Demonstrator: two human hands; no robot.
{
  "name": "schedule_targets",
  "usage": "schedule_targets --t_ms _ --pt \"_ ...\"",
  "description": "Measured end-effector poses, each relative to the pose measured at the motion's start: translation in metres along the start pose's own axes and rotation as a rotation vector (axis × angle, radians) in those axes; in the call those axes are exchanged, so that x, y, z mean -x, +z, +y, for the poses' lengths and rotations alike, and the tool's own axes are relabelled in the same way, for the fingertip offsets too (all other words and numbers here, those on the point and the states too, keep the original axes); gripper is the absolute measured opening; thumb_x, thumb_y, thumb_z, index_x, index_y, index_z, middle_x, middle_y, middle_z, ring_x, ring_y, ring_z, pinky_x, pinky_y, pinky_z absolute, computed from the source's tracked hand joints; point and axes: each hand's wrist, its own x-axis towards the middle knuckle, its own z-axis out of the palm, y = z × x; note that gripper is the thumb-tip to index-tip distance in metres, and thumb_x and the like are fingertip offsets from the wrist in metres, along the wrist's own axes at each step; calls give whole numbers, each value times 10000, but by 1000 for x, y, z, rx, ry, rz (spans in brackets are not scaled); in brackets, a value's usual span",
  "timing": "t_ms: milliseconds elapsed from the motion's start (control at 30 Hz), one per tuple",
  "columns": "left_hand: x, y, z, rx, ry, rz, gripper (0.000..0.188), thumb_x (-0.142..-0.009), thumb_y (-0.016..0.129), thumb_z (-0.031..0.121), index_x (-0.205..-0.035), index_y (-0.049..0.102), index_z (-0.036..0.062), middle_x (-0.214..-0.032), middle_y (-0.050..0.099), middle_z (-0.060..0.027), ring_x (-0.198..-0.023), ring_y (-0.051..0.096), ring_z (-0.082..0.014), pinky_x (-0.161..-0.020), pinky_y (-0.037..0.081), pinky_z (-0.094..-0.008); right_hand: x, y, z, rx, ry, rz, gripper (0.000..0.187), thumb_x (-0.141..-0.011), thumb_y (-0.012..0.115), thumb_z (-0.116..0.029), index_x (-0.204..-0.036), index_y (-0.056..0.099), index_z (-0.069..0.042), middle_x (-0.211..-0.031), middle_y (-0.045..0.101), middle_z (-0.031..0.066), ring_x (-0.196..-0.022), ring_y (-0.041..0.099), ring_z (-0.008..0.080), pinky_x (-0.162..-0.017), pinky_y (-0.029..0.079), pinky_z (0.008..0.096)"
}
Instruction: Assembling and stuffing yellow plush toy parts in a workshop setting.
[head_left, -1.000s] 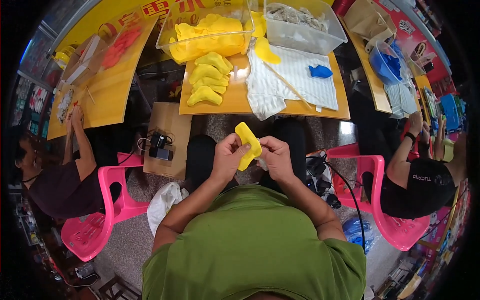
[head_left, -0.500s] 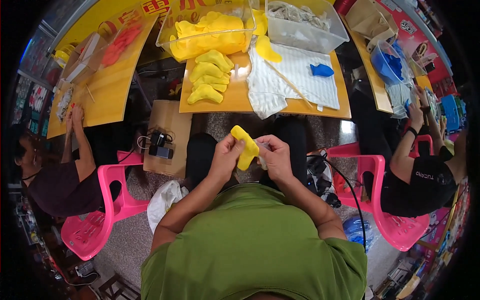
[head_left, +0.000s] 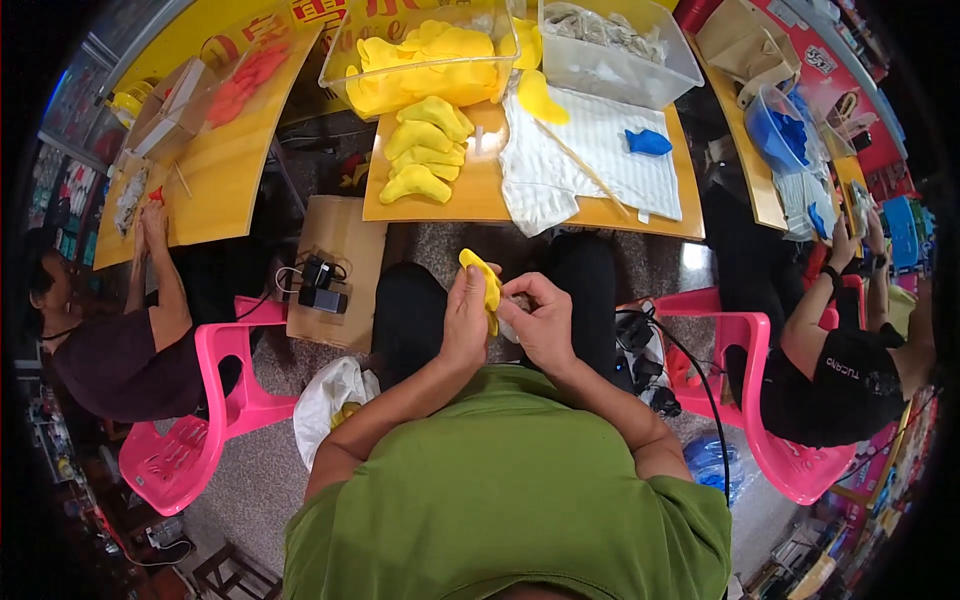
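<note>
Hands [head_left: 466,318] [head_left: 543,322] holding curved yellow piece [head_left: 491,287] and whitish wad [head_left: 509,321], wooden table [head_left: 480,205] ahead, speckled floor [head_left: 255,465], pink chairs [head_left: 213,410]

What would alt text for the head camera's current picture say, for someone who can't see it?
A person in green holds a curved yellow piece in the left hand, the right hand close beside it. On the table ahead are more yellow pieces and a white cloth bearing a stick and a blue fish shape; other people sit on both sides.
</note>
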Motion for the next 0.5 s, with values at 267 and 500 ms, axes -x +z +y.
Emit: schedule_targets --t_ms 267,500 --pt "9 -2 -8 -9 -67 -15 321 -1000 358 293 -1113 503 30 -893 545 -7 -766 501 -72 -652 420 -221 -3 4 17 -254 24 234 125 -764 660 23 -869 596 5 -768 592 -2 -666 534 52 -582 453 207" --pt "11 -12 1 -316 34 -167 186 -948 486 154 -1075 506 19 -887 540 9 -768 478 -33 -649 401 -197 3 -5 16 -162 -39 25 120 -777 626 49 -882 596 -2 -810 593 -7 -710 557 58 -626 458 197"
